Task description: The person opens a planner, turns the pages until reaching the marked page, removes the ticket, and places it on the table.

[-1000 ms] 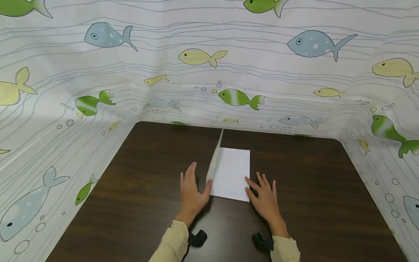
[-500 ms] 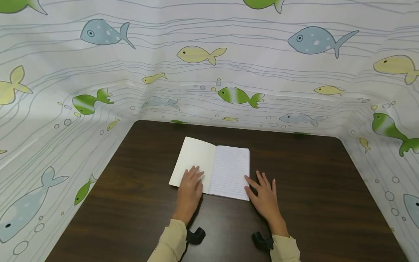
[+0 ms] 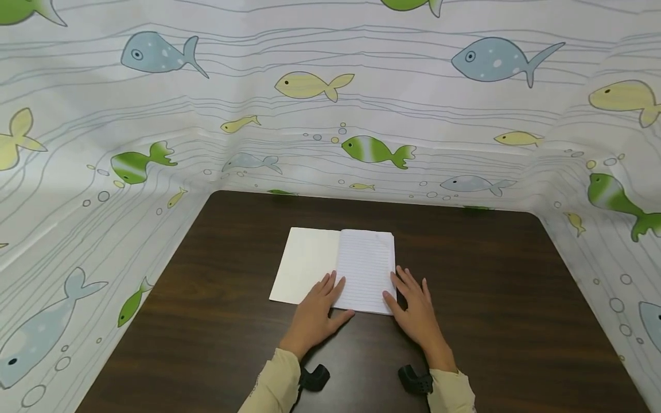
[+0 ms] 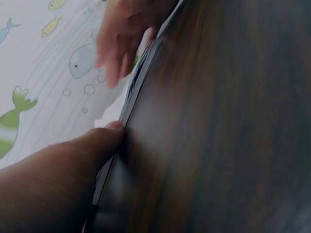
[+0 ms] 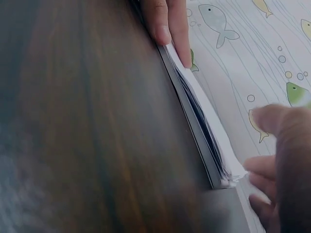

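A notebook [image 3: 365, 258] lies spread on the dark table, with a lined white page on the right and a blank cream inside cover [image 3: 306, 258] on the left. My left hand [image 3: 316, 315] rests its extended fingers across the fold near the bottom edge, its thumb pointing right just below the page. At the right edge of the lined page, fingers of my right hand [image 3: 416, 312] touch the paper. The right wrist view shows the notebook's layered page edges [image 5: 199, 116] from the side. In the left wrist view, a thumb [image 4: 104, 138] lies against the notebook's lower edge.
The brown wood-grain table [image 3: 217, 344] extends around the notebook. A white fish-print curtain [image 3: 310, 46] stands along its back and both sides. Black wrist-worn devices [image 3: 316, 378] sit on both forearms beside cream sleeves.
The upright cover has swung left and now lies flat. My left hand pressed on the cover, then moved right to the fold. My right hand stays almost in place.
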Demonstrator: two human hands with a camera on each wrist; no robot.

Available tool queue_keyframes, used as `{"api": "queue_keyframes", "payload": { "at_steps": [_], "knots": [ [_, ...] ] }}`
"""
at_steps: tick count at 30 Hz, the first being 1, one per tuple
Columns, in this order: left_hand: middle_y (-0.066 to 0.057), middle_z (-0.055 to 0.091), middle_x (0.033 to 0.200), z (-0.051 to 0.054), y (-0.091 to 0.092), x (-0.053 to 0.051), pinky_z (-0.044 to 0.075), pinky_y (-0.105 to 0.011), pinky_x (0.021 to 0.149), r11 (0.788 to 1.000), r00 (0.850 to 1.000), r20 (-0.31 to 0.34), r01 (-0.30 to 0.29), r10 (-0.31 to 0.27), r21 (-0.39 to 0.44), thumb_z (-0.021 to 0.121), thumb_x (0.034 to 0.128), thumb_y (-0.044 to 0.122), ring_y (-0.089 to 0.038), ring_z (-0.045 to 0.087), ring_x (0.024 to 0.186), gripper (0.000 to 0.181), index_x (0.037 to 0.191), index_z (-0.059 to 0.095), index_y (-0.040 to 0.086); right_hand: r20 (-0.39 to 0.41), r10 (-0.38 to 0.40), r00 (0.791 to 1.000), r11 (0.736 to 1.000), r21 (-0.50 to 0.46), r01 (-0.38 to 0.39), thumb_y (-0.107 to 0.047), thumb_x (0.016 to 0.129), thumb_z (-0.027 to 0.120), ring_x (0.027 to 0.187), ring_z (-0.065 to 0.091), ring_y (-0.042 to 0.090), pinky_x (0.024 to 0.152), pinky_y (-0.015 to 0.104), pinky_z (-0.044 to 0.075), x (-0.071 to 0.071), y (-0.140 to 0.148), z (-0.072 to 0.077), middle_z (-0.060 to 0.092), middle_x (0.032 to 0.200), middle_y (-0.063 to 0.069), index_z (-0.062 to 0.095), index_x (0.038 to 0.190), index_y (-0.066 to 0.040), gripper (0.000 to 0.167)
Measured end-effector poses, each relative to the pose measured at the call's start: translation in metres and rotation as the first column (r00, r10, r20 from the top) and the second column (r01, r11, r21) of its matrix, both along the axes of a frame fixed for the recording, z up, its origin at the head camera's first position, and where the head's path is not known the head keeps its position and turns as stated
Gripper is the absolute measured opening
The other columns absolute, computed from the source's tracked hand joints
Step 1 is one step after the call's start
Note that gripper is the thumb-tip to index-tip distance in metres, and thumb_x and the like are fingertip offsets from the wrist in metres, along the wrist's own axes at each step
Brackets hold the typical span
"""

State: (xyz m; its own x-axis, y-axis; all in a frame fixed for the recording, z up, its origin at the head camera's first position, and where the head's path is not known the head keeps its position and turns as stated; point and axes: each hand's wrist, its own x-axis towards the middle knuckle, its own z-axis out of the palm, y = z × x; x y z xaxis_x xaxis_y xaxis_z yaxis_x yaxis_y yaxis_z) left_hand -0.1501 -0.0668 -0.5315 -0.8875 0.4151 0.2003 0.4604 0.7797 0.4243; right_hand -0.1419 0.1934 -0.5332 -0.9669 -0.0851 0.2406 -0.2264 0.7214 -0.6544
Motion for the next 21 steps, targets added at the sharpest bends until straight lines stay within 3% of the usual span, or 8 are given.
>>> {"api": "queue_keyframes", "payload": {
  "at_steps": [5,10,16,21],
  "knots": [
    [-0.018,0.044,0.159,-0.001,0.005,0.005,0.036,-0.047,0.119,1.0,0.999,-0.05,-0.009,0.008,-0.012,0.07,0.0952,0.053,-0.033,0.04,0.149,0.077,0.154,0.05,0.009,-0.009,0.041,0.999,0.999,-0.006,-0.041,-0.034,0.101,0.067,0.152,0.033,0.037,0.121,0.068,0.01,0.002,-0.004,0.0,0.041,0.161,0.018,0.044,0.155,0.002,0.068],
    [-0.018,0.044,0.159,-0.002,0.009,0.009,0.034,-0.046,0.12,1.0,0.999,-0.043,-0.012,0.011,-0.001,0.071,0.095,0.052,-0.034,0.04,0.149,0.077,0.155,0.048,0.009,0.034,0.053,0.998,0.998,0.044,-0.055,-0.036,0.101,0.066,0.151,0.035,0.037,0.123,0.063,0.009,0.004,-0.009,-0.002,0.035,0.163,0.022,0.039,0.156,0.005,0.073],
    [-0.022,0.036,0.163,0.0,0.01,0.006,0.042,-0.048,0.114,0.991,0.999,-0.003,-0.043,0.044,0.129,0.077,0.0909,0.051,-0.035,0.042,0.146,0.093,0.158,0.037,0.0,0.05,0.078,0.996,0.995,0.063,-0.081,-0.034,0.102,0.066,0.152,0.034,0.033,0.125,0.06,0.008,0.001,-0.011,-0.001,0.034,0.163,0.021,0.038,0.156,0.004,0.072],
    [-0.024,0.042,0.159,0.001,0.005,0.004,0.044,-0.049,0.112,0.97,0.999,0.031,-0.051,0.045,0.239,0.082,0.0887,0.043,-0.035,0.045,0.145,0.094,0.156,0.037,-0.006,0.021,0.132,0.991,0.987,0.085,-0.133,-0.031,0.102,0.065,0.152,0.034,0.032,0.123,0.063,0.008,0.002,-0.013,-0.004,0.036,0.163,0.02,0.038,0.157,0.003,0.069]
  ]
}}
